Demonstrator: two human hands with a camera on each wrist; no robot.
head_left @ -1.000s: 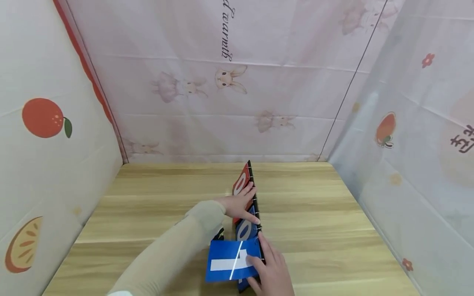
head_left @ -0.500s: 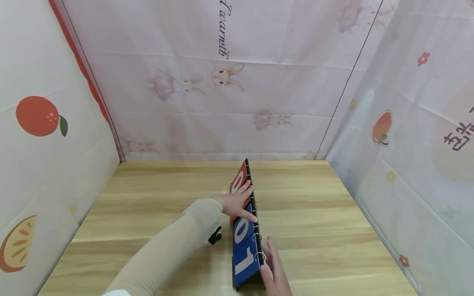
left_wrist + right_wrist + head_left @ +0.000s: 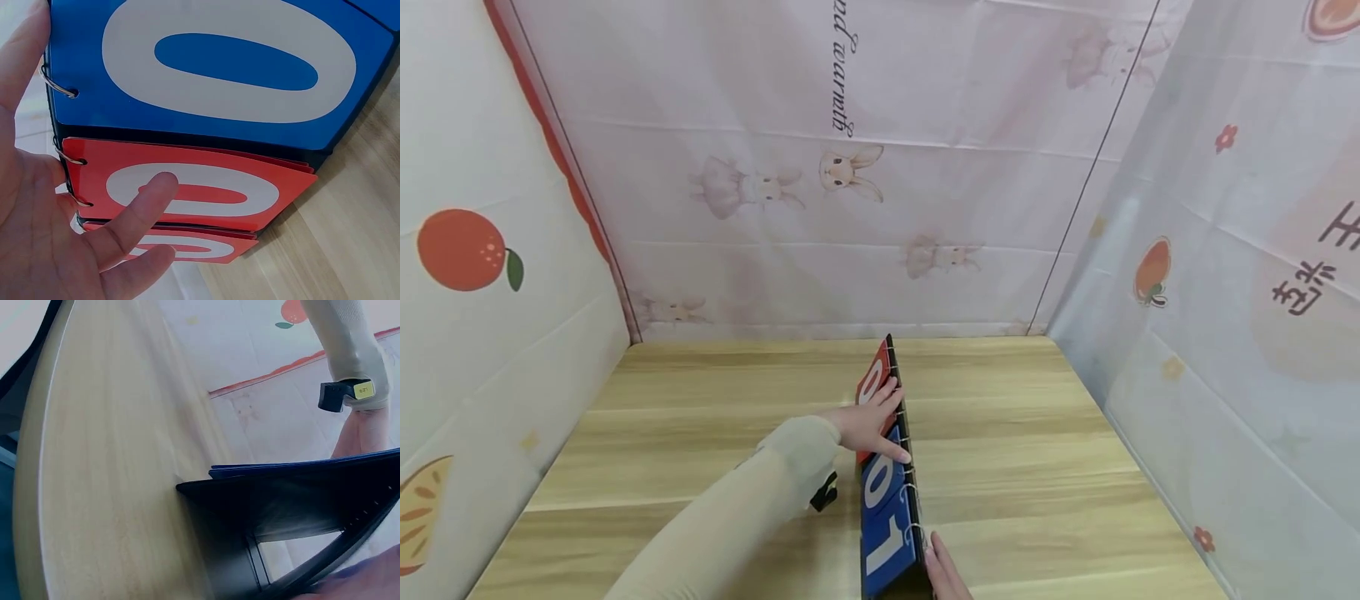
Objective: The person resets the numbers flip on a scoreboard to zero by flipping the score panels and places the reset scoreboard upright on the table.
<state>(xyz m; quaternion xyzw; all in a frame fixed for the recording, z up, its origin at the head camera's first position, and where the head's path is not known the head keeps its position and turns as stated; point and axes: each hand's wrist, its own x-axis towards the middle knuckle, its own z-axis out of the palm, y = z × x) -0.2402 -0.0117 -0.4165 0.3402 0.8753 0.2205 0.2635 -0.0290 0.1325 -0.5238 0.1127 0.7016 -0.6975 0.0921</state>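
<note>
A flip scoreboard [image 3: 880, 487] stands like a tent on the table, its ringed top edge running away from me. Its blue cards [image 3: 231, 125] and red cards [image 3: 87, 162] carry white digits; nearest is a blue card with a 1 [image 3: 886, 542], and a blue 0 follows. My left hand [image 3: 868, 427] rests on the top edge around the middle, fingers spread over the red cards. In the left wrist view two fingertips lie in front of red zeros. My right hand [image 3: 946, 571] is beside the near end, on the back side, its visible fingers straight. Much of it is out of frame.
The wooden table [image 3: 1015, 467] extends on both sides of the scoreboard. Printed cloth walls [image 3: 775, 275] enclose it at the back, left and right. A black wrist device [image 3: 334, 397] is strapped at my left sleeve. The near table edge [image 3: 44, 475] shows in the right wrist view.
The lifted blue card with the 1 has come down flat onto the scoreboard. My right hand let go of it and drew back toward me. My left hand keeps its place.
</note>
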